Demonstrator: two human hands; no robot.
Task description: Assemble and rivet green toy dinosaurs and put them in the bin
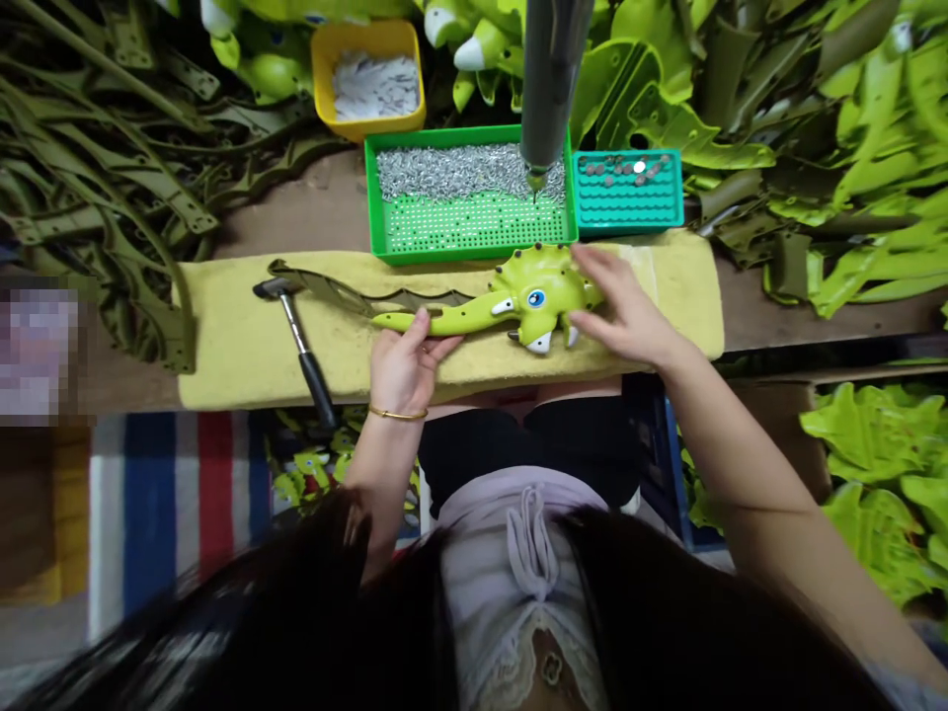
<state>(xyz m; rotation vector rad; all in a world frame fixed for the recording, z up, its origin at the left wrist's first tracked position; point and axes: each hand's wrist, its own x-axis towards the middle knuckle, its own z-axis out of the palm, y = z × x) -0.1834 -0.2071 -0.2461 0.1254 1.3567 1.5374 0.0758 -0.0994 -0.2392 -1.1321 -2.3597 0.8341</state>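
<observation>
A lime-green plastic dinosaur toy (pixel 518 296) with a blue eye, white horns and a long tail lies on a yellow cloth (pixel 237 346). My left hand (pixel 404 360) holds its tail, thumb on top and fingers curled under. My right hand (pixel 618 306) rests on the dinosaur's head end, fingers spread flat over the frill. An olive-green spiked strip (pixel 348 291) lies just behind the tail.
A hammer (pixel 300 346) lies on the cloth at left. A green tray (pixel 385 222) of screws, a teal tray (pixel 629 193) and a yellow tub (pixel 326 74) stand behind, with a hanging power screwdriver (pixel 548 89) above. Piles of green plastic parts (pixel 815 118) surround the bench.
</observation>
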